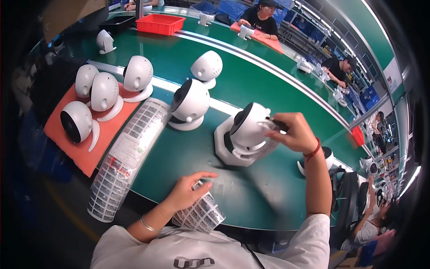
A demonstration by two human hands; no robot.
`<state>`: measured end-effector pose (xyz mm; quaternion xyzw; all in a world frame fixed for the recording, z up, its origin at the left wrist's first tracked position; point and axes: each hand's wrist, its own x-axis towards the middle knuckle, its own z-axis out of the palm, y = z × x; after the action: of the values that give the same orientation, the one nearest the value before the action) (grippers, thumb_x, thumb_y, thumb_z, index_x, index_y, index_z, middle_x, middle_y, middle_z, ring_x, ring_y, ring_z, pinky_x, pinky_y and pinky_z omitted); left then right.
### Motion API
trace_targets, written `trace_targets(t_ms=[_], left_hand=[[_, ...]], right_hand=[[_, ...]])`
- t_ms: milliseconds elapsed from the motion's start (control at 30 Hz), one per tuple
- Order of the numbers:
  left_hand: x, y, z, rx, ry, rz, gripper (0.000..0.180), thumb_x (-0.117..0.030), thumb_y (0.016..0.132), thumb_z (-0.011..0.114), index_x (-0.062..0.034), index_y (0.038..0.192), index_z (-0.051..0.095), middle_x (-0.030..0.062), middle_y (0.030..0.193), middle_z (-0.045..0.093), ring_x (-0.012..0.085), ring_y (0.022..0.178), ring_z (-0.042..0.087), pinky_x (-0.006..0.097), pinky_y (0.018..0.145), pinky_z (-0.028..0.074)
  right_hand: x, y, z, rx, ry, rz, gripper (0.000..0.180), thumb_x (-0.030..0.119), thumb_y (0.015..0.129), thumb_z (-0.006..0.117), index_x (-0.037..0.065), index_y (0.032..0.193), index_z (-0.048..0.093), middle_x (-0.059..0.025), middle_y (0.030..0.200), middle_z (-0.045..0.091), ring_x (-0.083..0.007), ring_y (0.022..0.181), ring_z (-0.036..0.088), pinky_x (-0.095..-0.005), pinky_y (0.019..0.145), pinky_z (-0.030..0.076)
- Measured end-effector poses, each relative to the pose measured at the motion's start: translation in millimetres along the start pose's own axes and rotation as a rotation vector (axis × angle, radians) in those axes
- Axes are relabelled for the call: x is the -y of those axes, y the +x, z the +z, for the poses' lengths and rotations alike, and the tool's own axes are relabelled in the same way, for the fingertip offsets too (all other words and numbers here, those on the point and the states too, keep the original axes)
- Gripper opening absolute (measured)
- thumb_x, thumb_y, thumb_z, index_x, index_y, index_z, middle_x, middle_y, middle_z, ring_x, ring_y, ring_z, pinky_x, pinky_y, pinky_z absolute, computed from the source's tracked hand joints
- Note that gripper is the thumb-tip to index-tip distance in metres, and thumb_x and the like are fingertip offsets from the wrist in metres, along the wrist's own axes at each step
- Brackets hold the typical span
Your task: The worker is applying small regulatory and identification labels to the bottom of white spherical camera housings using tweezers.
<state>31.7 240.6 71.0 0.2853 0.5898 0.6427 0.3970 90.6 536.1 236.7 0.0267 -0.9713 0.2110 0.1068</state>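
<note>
A white rounded camera with a black front (252, 124) stands on a white angular stand (240, 160) at the middle of the bench. My right hand (295, 133) is at its right side, fingers closed round a small black piece (281, 125) against the camera's back; its exact kind is hidden by the fingers. Low at the bench's near edge, my left hand (187, 192) has a printed sheet of labels (207, 214) between thumb and fingers. Left of centre, another white camera (191, 104) stands upright beside a long stack of label sheets (134, 150).
Several white cameras (105, 93) stand on an orange mat (56, 131) at left. One camera (207, 67) sits on the green conveyor (260, 83) beyond the bench. A red tray (160, 23) is at the far side. Co-workers (261, 20) sit across the line; another is at right.
</note>
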Motion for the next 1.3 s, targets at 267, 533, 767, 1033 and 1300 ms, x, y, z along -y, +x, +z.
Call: trace_targets(t_ms=[267, 533, 767, 1033, 1300], left_hand=[[-0.7, -1.6, -0.8, 0.008, -0.003, -0.03, 0.023, -0.014, 0.091, 0.06, -0.0065, 0.113, 0.065, -0.0032, 0.07, 0.061, 0.0013, 0.064, 0.053, 0.02, 0.058, 0.043], [-2.0, 0.3, 0.6, -0.041, 0.098, 0.008, 0.023, -0.012, 0.089, 0.061, -0.0066, 0.111, 0.066, -0.0025, 0.068, 0.062, 0.0012, 0.062, 0.053, 0.02, 0.057, 0.045], [-5.2, 1.0, -1.5, -0.021, 0.105, -0.022, 0.023, -0.013, 0.089, 0.062, -0.0065, 0.111, 0.066, -0.001, 0.069, 0.065, 0.0018, 0.063, 0.056, 0.021, 0.057, 0.045], [-6.4, 1.9, 0.9, -0.037, 0.151, 0.006, 0.023, -0.016, 0.09, 0.061, -0.0072, 0.11, 0.067, -0.0005, 0.067, 0.064, 0.0023, 0.062, 0.056, 0.021, 0.057, 0.045], [2.6, 2.1, 1.4, -0.047, 0.084, 0.02, 0.024, -0.016, 0.091, 0.061, -0.0076, 0.113, 0.066, -0.003, 0.068, 0.061, 0.0015, 0.064, 0.052, 0.021, 0.059, 0.045]], right_hand=[[-129.2, 58.6, 46.4, -0.204, -0.793, 0.126, 0.012, 0.02, 0.078, 0.063, 0.009, 0.08, 0.058, -0.012, 0.068, 0.064, -0.033, 0.065, 0.064, -0.0421, 0.056, 0.051], [-254.4, 72.4, 101.2, -0.182, -1.001, 0.169, 0.015, 0.027, 0.084, 0.061, 0.013, 0.085, 0.056, -0.0063, 0.077, 0.062, -0.0261, 0.067, 0.066, -0.0398, 0.054, 0.052], [-203.5, 92.5, 101.4, -0.138, -0.666, 0.045, 0.021, 0.032, 0.085, 0.064, 0.015, 0.097, 0.068, -0.0057, 0.082, 0.068, -0.0269, 0.069, 0.066, -0.04, 0.06, 0.052], [-108.4, 157.6, 134.6, 0.257, -0.372, 0.134, 0.056, 0.031, 0.078, 0.06, 0.021, 0.132, 0.048, -0.0182, 0.09, 0.067, -0.0365, 0.084, 0.065, -0.0445, 0.076, 0.052], [-126.5, 152.0, 126.4, -0.207, -0.78, 0.173, 0.023, 0.036, 0.079, 0.066, 0.016, 0.089, 0.062, -0.0072, 0.075, 0.067, -0.0274, 0.068, 0.067, -0.039, 0.057, 0.052]])
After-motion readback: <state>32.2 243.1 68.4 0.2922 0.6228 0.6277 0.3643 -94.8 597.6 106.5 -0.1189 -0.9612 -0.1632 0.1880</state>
